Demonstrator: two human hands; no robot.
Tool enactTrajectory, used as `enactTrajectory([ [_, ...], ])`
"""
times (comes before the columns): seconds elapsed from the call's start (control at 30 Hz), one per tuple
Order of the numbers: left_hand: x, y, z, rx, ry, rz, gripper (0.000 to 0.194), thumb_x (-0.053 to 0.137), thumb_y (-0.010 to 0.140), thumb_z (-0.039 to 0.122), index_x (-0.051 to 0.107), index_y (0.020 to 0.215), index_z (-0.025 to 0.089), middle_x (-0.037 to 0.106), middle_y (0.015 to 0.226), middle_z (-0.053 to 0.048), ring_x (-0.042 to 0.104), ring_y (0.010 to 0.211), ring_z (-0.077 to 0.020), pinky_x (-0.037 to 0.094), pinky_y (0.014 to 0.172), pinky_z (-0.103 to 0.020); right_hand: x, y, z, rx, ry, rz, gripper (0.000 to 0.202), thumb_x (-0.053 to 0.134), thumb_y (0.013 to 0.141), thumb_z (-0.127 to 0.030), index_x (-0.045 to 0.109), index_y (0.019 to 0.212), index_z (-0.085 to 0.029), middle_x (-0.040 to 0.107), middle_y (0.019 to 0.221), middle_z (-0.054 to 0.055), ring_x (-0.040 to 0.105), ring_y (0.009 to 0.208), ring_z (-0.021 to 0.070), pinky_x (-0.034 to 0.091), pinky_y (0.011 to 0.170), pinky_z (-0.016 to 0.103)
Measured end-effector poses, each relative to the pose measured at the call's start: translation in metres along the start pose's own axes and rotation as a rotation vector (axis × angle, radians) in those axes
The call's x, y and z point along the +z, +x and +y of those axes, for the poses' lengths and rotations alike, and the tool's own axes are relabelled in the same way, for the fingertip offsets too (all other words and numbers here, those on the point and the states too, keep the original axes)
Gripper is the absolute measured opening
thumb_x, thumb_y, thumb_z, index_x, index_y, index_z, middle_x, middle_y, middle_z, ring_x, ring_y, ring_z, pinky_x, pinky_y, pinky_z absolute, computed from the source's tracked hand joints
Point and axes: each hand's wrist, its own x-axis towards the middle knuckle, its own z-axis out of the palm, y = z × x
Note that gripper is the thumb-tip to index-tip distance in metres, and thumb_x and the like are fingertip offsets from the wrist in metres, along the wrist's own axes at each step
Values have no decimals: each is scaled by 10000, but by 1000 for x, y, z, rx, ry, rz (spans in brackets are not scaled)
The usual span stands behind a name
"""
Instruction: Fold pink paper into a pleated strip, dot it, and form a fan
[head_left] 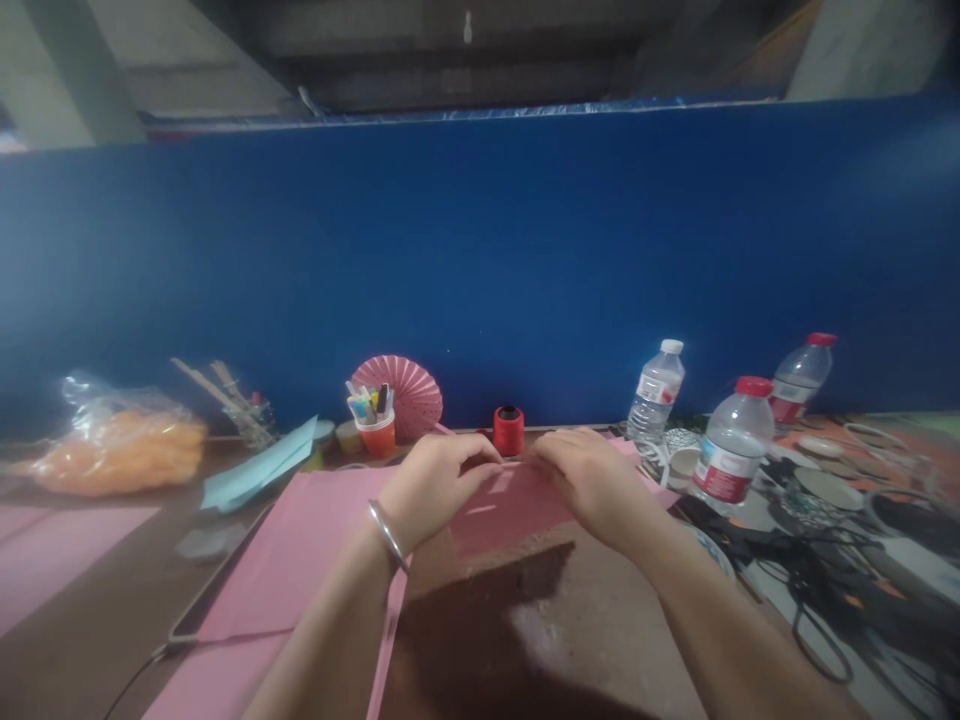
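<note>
Pink paper (517,505) lies on the brown table between my hands, its far edge raised or folded. My left hand (442,480), with a silver bangle on the wrist, pinches that edge near the middle. Opposite it, my right hand (589,480) has its fingers bent down onto the same edge. A larger pink sheet (322,520) spreads under my left forearm. Just beyond my hands stands a red thread spool (508,430).
At the left are a bag of orange material (120,450) and light blue paper (262,470). A cup of pens (375,430) stands before a pink paper fan (409,395). Bottles (731,450), black cables (810,580) and clutter fill the right side. A blue partition (480,260) stands behind.
</note>
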Motion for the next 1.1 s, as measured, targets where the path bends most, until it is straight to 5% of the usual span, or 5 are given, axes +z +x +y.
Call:
enactTrajectory([
  [0.23,-18,-6,-9,-34,20,47,141,469,784,222,608,774,202,606,682,41,530,616,-102,383,599,-216,-6,0,7,44,-27,13,204,406,842,-165,571,727,-194,623,729,11,512,666,148,305,642,275],
  [0.53,5,2,3,31,84,-47,140,476,763,181,612,769,216,604,680,35,531,634,-122,378,606,-229,11,3,-6,-34,62,-46,157,461,833,-221,612,801,-193,646,779,29,553,715,158,342,683,276],
  [0.87,3,2,4,68,-83,42,118,504,779,198,615,819,210,632,784,25,563,714,-124,414,687,-234,13,4,-8,76,319,-44,167,454,805,-167,608,852,-213,639,830,5,560,743,140,373,638,228],
  [1.0,4,1,0,45,-115,41,123,537,750,185,639,813,213,649,804,20,578,747,-133,432,713,-239,14,4,-11,145,233,-55,157,447,802,-189,602,821,-204,641,778,14,559,678,149,361,584,235],
  [1.1,-5,-1,-7,-16,-134,156,110,541,750,213,641,795,207,655,829,12,581,760,-139,444,720,-248,10,5,-3,179,147,-59,153,437,804,-199,588,780,-210,638,767,8,555,668,145,352,586,238],
])
